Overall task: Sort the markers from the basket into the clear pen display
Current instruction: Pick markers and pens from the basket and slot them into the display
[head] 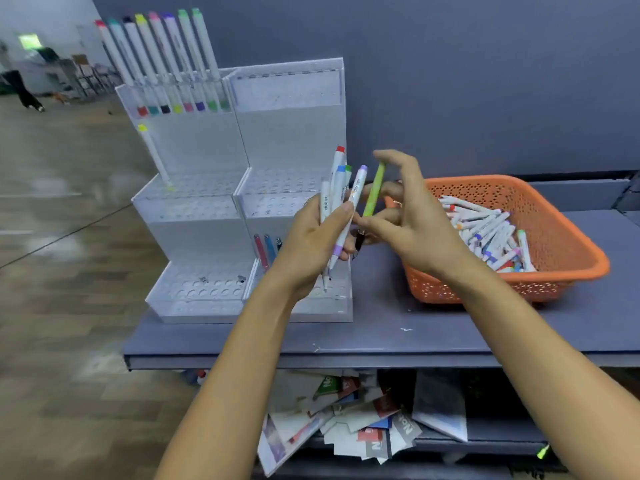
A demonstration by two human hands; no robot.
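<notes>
My left hand (pixel 313 245) grips a bunch of white markers (pixel 337 195) with red, blue, green and purple caps, held upright in front of the clear pen display (pixel 194 216). My right hand (pixel 412 220) pinches a green pen (pixel 374 190) just right of that bunch. The display's top row holds several markers (pixel 162 60) with coloured caps. One yellow-capped marker (pixel 154 154) stands in the left middle tier. A few coloured pens (pixel 265 249) sit in the lower right section. The orange basket (pixel 568 244) on the right holds many loose markers (pixel 488 232).
Display and basket stand on a grey-blue shelf (pixel 398 334) against a dark wall. A lower shelf holds scattered paper packets (pixel 356 420). To the left lies wood-look floor (pixel 52 271), with a person's legs (pixel 24 91) far off.
</notes>
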